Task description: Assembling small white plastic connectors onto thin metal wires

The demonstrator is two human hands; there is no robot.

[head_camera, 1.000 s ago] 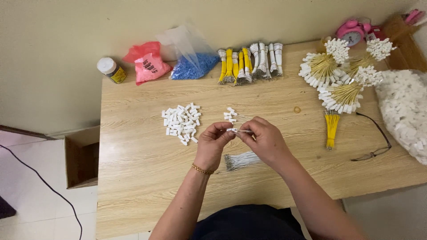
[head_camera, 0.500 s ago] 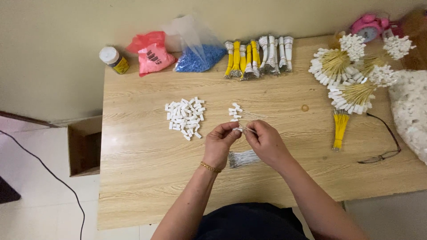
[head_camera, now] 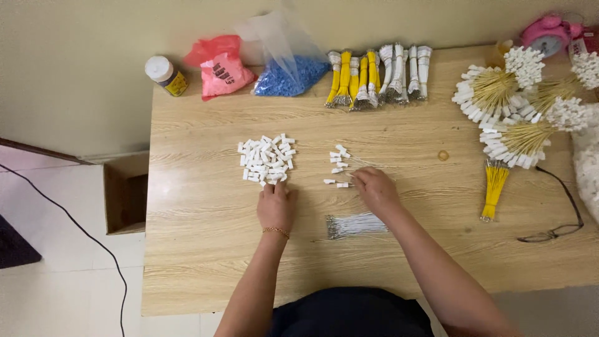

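Reaching forward, the left hand point(head_camera: 276, 206) touches the near edge of the heap of white connectors point(head_camera: 266, 159), its fingers curled down on one or two pieces, though whether it grips any I cannot tell; the right hand point(head_camera: 375, 189) rests fingertips at the finished wired pieces point(head_camera: 340, 167), seemingly pinching a thin wire; the bundle of white wires point(head_camera: 355, 224) lies crosswise just behind it, nearer the right hand.

White plastic caps point(head_camera: 267, 160), yellow wire bundles point(head_camera: 353, 80), blue beads bag point(head_camera: 288, 73), red bag point(head_camera: 219, 66), light wood-grain table point(head_camera: 206, 249).
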